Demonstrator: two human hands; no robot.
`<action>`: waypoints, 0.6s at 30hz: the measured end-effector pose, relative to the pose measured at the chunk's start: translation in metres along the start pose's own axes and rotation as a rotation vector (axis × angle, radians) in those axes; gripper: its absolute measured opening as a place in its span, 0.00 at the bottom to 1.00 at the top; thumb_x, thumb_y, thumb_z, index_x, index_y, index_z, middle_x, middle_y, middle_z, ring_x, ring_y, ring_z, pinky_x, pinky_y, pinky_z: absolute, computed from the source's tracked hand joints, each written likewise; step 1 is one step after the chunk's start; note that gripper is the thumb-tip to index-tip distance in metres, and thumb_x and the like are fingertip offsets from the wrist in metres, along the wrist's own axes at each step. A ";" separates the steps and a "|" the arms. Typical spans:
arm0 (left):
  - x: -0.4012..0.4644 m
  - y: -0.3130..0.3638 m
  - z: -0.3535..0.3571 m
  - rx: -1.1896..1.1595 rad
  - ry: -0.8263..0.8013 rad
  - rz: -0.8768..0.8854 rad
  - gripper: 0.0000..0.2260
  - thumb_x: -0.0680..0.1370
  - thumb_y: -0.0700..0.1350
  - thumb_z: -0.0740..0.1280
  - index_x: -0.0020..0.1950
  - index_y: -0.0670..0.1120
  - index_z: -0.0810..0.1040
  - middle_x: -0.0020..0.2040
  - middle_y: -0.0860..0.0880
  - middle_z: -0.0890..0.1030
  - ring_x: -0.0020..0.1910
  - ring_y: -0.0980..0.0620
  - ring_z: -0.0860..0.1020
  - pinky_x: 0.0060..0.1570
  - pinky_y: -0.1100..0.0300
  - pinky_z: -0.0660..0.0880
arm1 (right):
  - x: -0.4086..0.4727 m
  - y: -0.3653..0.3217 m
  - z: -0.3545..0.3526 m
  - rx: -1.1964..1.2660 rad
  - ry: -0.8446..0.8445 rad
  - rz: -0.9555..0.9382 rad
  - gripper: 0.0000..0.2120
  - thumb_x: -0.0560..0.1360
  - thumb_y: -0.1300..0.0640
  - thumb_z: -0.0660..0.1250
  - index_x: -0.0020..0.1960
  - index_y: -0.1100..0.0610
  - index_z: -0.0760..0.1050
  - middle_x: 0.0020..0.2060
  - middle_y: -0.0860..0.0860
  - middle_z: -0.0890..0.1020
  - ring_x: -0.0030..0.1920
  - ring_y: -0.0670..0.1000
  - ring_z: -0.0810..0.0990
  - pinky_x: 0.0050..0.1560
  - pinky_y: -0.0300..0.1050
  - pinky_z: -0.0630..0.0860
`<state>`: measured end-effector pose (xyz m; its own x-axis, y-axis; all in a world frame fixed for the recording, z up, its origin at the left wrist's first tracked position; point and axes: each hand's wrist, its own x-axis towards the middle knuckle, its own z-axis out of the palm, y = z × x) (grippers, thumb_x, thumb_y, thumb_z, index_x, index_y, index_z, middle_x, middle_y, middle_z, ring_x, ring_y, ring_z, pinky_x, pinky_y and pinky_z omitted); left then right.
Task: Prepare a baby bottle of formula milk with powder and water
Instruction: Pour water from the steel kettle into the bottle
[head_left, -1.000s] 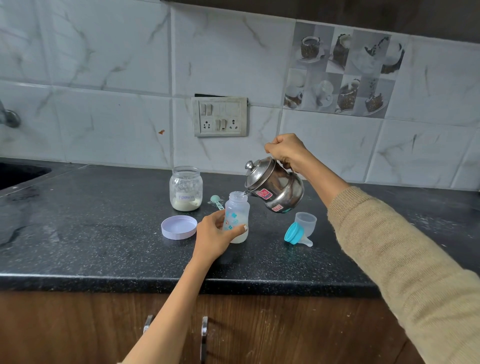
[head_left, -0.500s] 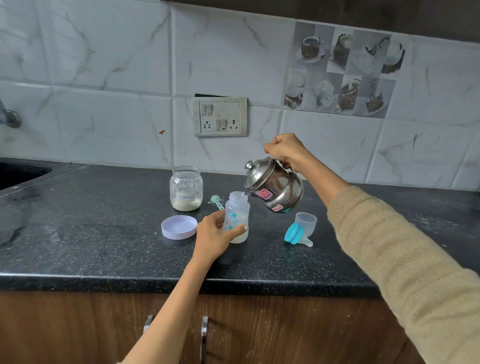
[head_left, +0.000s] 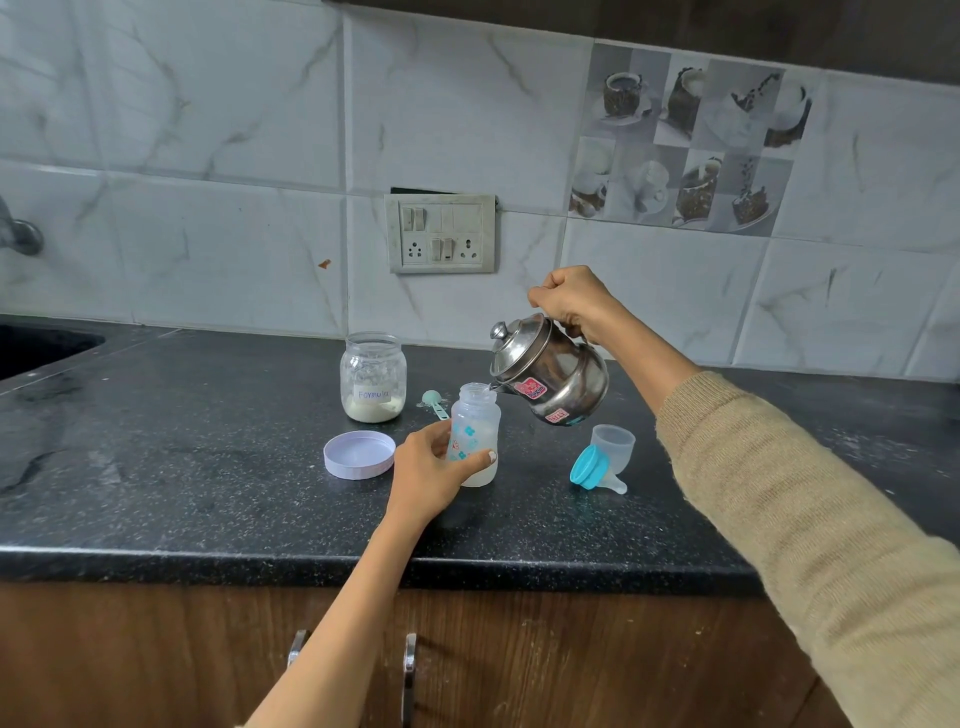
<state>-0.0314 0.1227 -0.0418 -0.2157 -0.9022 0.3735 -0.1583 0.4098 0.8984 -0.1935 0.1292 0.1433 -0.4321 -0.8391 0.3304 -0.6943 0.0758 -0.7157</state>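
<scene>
While the kettle (head_left: 553, 376) tips, jar (head_left: 373, 378), lid (head_left: 359, 453), perhaps scoop (head_left: 435, 402) flank bottle (head_left: 475, 426).

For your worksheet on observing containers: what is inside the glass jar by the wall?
The jar is open and holds pale powder at the bottom, with residue on its walls. Its label hides part of the powder.

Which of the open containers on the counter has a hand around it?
The baby bottle: the left hand wraps it under the kettle spout. The formula jar stands alone, untouched.

Home kitchen (tiled backsplash (head_left: 208, 156), counter (head_left: 182, 493))
</scene>
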 end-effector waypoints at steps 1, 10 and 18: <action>0.000 0.000 0.000 0.000 0.000 -0.001 0.20 0.67 0.46 0.77 0.58 0.47 0.81 0.52 0.51 0.84 0.49 0.58 0.81 0.47 0.68 0.74 | 0.000 0.000 0.000 0.002 -0.001 -0.001 0.12 0.73 0.60 0.65 0.32 0.54 0.67 0.26 0.49 0.69 0.24 0.47 0.63 0.23 0.38 0.60; 0.001 -0.001 0.000 0.000 -0.001 0.000 0.22 0.67 0.47 0.77 0.60 0.46 0.80 0.54 0.50 0.84 0.51 0.57 0.81 0.51 0.64 0.75 | 0.000 -0.001 0.001 -0.001 -0.004 -0.012 0.12 0.73 0.60 0.65 0.32 0.54 0.67 0.28 0.49 0.70 0.26 0.47 0.65 0.26 0.39 0.62; 0.001 0.000 0.000 0.004 -0.001 -0.002 0.23 0.67 0.47 0.77 0.61 0.46 0.80 0.55 0.49 0.83 0.52 0.56 0.81 0.52 0.63 0.75 | 0.000 -0.003 0.001 0.000 0.001 -0.020 0.12 0.72 0.61 0.64 0.32 0.54 0.67 0.28 0.49 0.70 0.27 0.47 0.65 0.26 0.39 0.61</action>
<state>-0.0313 0.1220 -0.0419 -0.2161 -0.9030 0.3713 -0.1628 0.4083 0.8982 -0.1912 0.1284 0.1451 -0.4185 -0.8401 0.3452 -0.7026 0.0587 -0.7092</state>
